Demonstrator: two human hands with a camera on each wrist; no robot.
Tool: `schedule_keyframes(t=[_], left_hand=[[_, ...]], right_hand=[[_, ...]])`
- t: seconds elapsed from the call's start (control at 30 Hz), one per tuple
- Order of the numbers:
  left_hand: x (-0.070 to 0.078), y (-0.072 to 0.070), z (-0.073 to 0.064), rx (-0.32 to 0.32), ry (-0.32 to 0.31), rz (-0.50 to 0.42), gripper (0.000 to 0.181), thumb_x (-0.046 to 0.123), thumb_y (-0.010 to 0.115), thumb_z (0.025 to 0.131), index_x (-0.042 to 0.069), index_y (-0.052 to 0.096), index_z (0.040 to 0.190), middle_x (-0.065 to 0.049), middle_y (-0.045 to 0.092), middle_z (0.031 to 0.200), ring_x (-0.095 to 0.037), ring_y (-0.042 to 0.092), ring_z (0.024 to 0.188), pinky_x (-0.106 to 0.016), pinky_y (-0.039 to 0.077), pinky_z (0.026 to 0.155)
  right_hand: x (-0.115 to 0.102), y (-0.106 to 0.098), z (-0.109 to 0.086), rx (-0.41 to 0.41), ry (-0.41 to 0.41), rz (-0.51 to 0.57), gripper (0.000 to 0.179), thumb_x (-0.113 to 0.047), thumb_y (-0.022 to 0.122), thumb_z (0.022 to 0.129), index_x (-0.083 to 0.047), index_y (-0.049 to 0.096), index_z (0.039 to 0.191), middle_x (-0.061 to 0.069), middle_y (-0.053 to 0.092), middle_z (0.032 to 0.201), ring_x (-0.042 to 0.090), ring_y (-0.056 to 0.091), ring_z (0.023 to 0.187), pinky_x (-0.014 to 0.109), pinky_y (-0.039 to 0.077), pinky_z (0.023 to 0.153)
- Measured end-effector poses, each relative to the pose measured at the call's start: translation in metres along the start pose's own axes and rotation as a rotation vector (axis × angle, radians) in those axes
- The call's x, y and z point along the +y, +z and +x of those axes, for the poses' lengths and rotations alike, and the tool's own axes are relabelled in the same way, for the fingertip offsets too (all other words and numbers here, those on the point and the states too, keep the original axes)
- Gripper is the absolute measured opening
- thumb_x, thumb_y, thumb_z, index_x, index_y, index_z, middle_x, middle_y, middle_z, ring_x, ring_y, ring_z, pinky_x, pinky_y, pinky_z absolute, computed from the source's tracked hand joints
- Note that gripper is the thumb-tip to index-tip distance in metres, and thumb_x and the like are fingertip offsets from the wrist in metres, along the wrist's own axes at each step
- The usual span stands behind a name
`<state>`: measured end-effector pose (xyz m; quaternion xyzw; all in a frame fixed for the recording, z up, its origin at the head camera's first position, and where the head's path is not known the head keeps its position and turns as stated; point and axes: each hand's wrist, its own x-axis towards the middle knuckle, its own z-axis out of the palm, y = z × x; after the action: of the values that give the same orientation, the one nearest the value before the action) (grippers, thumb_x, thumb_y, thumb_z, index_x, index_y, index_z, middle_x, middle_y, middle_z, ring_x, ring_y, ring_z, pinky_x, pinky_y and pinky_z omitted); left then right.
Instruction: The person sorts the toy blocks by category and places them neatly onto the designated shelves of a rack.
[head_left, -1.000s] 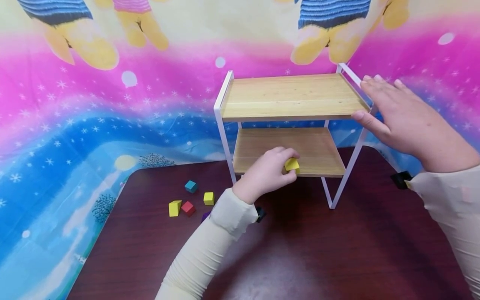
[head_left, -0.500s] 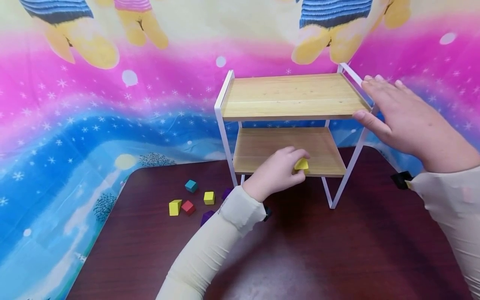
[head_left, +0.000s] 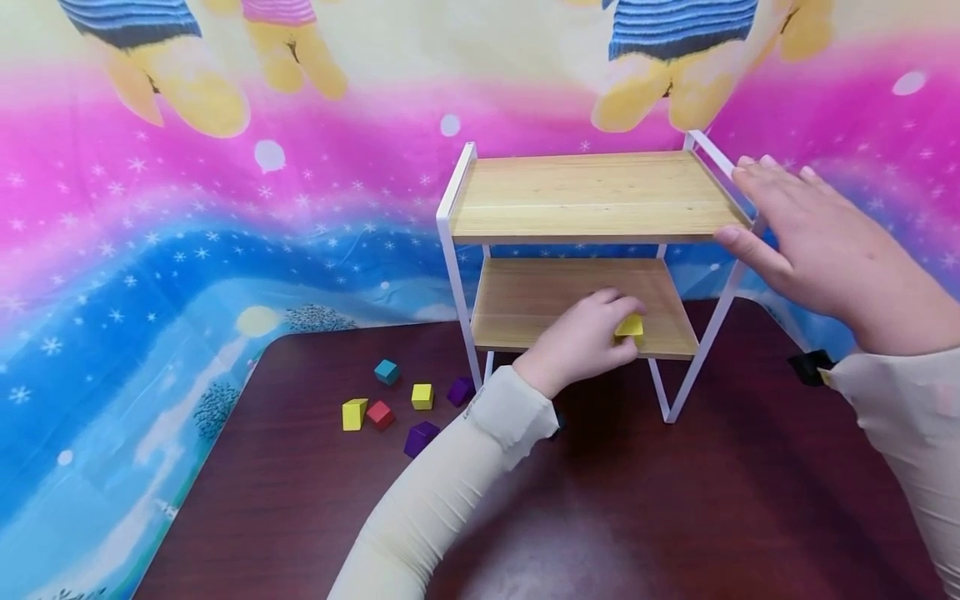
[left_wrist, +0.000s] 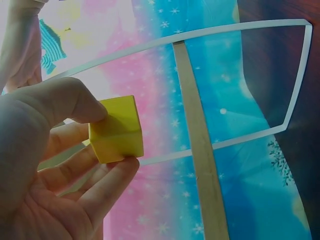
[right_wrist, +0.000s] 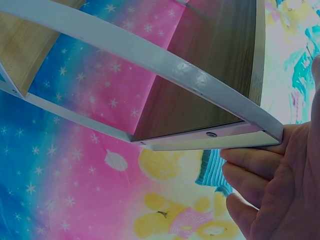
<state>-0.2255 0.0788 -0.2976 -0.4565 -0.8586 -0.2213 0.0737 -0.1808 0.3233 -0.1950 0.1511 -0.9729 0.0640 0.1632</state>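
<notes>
My left hand (head_left: 581,342) pinches a flat-faced yellow block (left_wrist: 117,127) in front of a two-tier shelf (head_left: 592,196) of pale wood and white frame.
Block sits between my left thumb and fingertips, by the lower board (head_left: 525,300) near its front edge; can't tell if it touches. My right hand (head_left: 832,250), fingers straight, rests against the frame's upper corner, right of the top board. Left of and below my left hand, on the dark red-brown table (head_left: 675,517): teal cube (head_left: 386,372), red cube (head_left: 380,415), small yellow cube (head_left: 422,397), slanted yellow block (head_left: 354,414), two purple many-sided blocks (head_left: 422,438).
</notes>
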Motion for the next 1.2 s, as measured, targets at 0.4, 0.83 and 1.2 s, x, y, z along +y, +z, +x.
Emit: schedule_keyframes(t=[0.4,0.83,1.2], left_hand=[[0.005,0.013,0.016,-0.003,0.004,0.031,0.038,0.017,0.064,0.097,0.008,0.063,0.134,-0.003,0.062,0.123,-0.011,0.054,0.105,-0.01,0.042,0.09],[0.01,0.027,0.026,-0.008,0.023,0.054,0.042,0.018,0.063,0.098,0.01,0.061,0.139,-0.002,0.061,0.13,-0.009,0.054,0.112,-0.008,0.038,0.094],[0.011,0.034,0.03,-0.009,0.015,0.04,0.042,0.018,0.061,0.101,0.011,0.059,0.142,-0.002,0.061,0.136,-0.009,0.054,0.117,-0.006,0.036,0.097]], right_hand=[[0.0,0.001,0.0,0.0,0.002,-0.003,0.076,-0.049,0.035,0.108,0.003,0.014,0.16,0.03,0.013,0.164,0.041,0.006,0.154,0.045,-0.006,0.124],[0.001,0.004,-0.001,0.01,0.006,-0.002,0.077,-0.05,0.034,0.108,0.004,0.015,0.159,0.031,0.014,0.163,0.042,0.007,0.153,0.045,-0.005,0.124],[-0.001,0.003,-0.001,0.017,0.009,0.0,0.075,-0.048,0.034,0.108,0.004,0.016,0.159,0.032,0.015,0.162,0.042,0.008,0.153,0.046,-0.005,0.124]])
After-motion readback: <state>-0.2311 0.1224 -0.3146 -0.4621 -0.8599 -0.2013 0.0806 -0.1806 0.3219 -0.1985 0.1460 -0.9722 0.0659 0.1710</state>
